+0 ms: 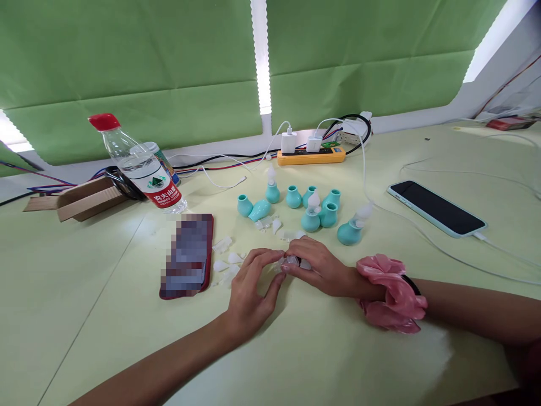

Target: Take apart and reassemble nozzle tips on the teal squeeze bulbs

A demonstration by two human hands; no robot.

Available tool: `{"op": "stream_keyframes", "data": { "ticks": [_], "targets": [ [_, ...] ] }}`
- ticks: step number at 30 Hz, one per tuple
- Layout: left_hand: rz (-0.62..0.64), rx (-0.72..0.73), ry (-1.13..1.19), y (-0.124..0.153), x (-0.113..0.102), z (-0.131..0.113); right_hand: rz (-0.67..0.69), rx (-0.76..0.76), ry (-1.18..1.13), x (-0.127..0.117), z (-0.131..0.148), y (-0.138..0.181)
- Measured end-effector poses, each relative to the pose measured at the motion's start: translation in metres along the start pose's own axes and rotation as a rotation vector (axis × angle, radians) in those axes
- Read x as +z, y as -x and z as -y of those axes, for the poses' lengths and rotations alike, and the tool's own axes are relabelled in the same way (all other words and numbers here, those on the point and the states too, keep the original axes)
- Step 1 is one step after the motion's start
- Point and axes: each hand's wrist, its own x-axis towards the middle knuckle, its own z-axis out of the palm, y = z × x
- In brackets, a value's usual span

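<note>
Both hands meet over the table around a small clear plastic piece [291,261]. Thumb and forefinger of my left hand [253,287] pinch its left end. My right hand [319,266], with a pink scrunchie [393,293] at the wrist, closes on its right side, and fingers hide part of it. Just beyond stand several turquoise vase-shaped pots [293,197]. A few carry whitish translucent tops, like the tilted pot [349,232] at the right; one pot [260,210] lies on its side. Loose white drop-shaped pieces [220,265] and clear plastic scraps [222,244] lie beside my left hand.
A red-cased phone [207,265] lies left of my hands, another phone [437,207] charges at the right. Farther back are a water bottle [143,169], an open cardboard box [88,197] and a yellow power strip [310,158] with chargers. White cables cross the table's right side.
</note>
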Motion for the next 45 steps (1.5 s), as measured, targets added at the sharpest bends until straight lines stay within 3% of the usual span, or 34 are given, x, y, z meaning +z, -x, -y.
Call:
{"op": "stream_keyframes", "data": {
  "ticks": [8,14,19,32,39,45],
  "targets": [
    [0.013,-0.063,0.007,0.002,-0.0001,-0.0006,-0.023,-0.057,0.032,0.0,0.0009,0.001],
    [-0.001,-0.299,0.267,-0.0007,-0.0037,0.0003,-0.147,-0.054,-0.054,-0.0026,0.0033,-0.0016],
    [0.102,-0.526,0.418,-0.0051,-0.0042,0.0075,-0.188,-0.129,-0.105,-0.001,0.0009,-0.0016],
    [0.08,-0.467,0.329,-0.0024,-0.0013,0.0071,-0.259,-0.175,-0.107,-0.0022,0.0012,-0.0014],
    [0.091,-0.531,0.396,-0.0039,-0.0013,0.0066,-0.273,-0.195,-0.101,-0.0008,-0.0003,-0.0023],
    [0.075,-0.503,0.431,-0.0031,-0.0013,0.0057,-0.255,-0.198,-0.12,-0.0011,0.0005,-0.0023]
  ]
}}
